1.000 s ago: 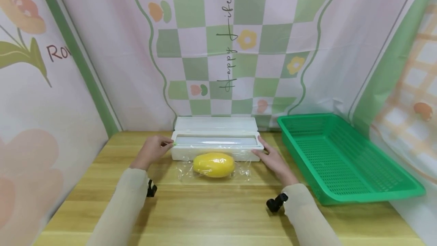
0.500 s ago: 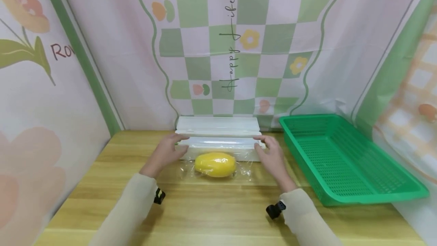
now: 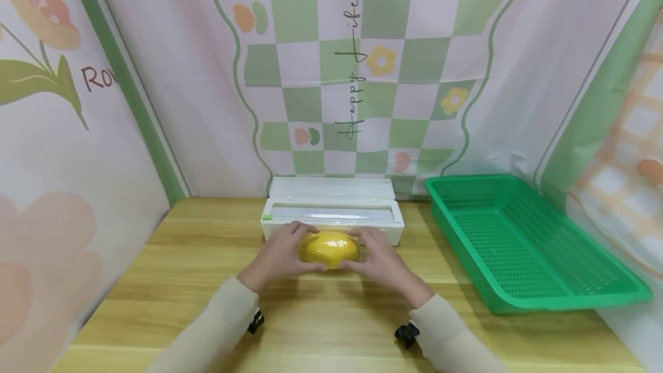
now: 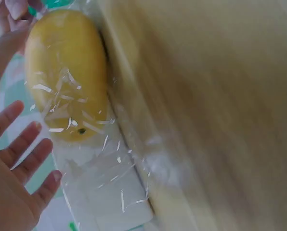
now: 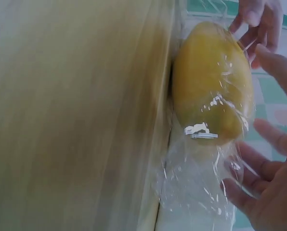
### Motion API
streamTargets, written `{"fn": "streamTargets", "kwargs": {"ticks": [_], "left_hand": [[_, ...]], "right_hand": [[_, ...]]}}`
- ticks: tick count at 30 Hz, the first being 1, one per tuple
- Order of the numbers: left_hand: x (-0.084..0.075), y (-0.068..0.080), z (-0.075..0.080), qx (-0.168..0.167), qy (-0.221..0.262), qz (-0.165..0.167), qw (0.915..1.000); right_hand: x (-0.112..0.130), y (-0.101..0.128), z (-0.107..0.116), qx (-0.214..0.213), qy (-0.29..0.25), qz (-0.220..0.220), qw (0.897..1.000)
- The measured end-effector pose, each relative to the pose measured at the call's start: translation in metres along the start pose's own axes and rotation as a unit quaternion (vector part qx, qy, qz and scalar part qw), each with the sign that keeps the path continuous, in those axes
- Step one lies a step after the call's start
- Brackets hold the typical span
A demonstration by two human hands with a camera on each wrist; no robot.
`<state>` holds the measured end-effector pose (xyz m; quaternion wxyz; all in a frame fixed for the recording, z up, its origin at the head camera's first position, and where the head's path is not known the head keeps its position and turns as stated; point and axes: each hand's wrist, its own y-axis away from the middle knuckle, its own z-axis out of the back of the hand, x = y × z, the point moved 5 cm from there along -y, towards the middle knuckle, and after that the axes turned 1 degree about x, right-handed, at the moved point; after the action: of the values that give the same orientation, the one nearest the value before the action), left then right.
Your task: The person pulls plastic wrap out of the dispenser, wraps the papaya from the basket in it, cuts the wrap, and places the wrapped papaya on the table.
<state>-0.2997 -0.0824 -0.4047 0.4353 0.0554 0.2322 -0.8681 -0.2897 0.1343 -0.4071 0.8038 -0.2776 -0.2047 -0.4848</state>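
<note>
A yellow mango (image 3: 329, 248) lies on the wooden table (image 3: 331, 315) on a sheet of clear cling film (image 4: 110, 178), just in front of the white cling film dispenser (image 3: 331, 212). My left hand (image 3: 279, 255) cups its left end and my right hand (image 3: 380, 261) its right end. In the left wrist view the mango (image 4: 66, 72) is draped in film and my left hand (image 4: 13, 192) has its fingers spread and straight beside it. The right wrist view has my right hand (image 5: 273, 192) with fingers spread against the film (image 5: 191, 187) at the mango (image 5: 211, 82).
A green plastic basket (image 3: 518, 240) stands on the right side of the table with nothing in it. Patterned cloth (image 3: 357, 73) hangs behind and at both sides. The dispenser's lid stands open against the backdrop.
Both hands left the ends of the dispenser and came inward and toward me, closing in on the two ends of the mango. The film now lies over the fruit.
</note>
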Motion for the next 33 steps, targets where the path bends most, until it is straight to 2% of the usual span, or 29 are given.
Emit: {"fn": "streamTargets", "kwargs": {"ticks": [4, 9, 14, 23, 30, 33], "left_hand": [[-0.002, 0.002, -0.009, 0.002, -0.014, -0.001, 0.9999], [0.0, 0.002, -0.016, -0.002, -0.009, 0.017, 0.9998], [0.004, -0.003, -0.021, -0.011, -0.002, 0.028, 0.9995], [0.005, -0.01, -0.023, -0.004, 0.013, 0.031, 0.9994], [0.006, -0.011, -0.022, 0.017, 0.05, 0.042, 0.9977], [0.008, -0.012, -0.022, 0.025, 0.09, 0.043, 0.9947]], "right_hand": [[-0.001, -0.002, -0.006, -0.001, 0.002, -0.014, 1.0], [-0.006, -0.006, -0.011, 0.001, 0.007, -0.027, 1.0], [-0.011, -0.011, -0.014, 0.002, -0.004, -0.017, 1.0], [-0.019, -0.016, -0.008, 0.036, -0.045, -0.011, 0.998], [-0.019, -0.019, -0.005, 0.066, -0.057, -0.011, 0.996], [-0.016, -0.02, -0.004, 0.077, -0.051, -0.016, 0.996]]}}
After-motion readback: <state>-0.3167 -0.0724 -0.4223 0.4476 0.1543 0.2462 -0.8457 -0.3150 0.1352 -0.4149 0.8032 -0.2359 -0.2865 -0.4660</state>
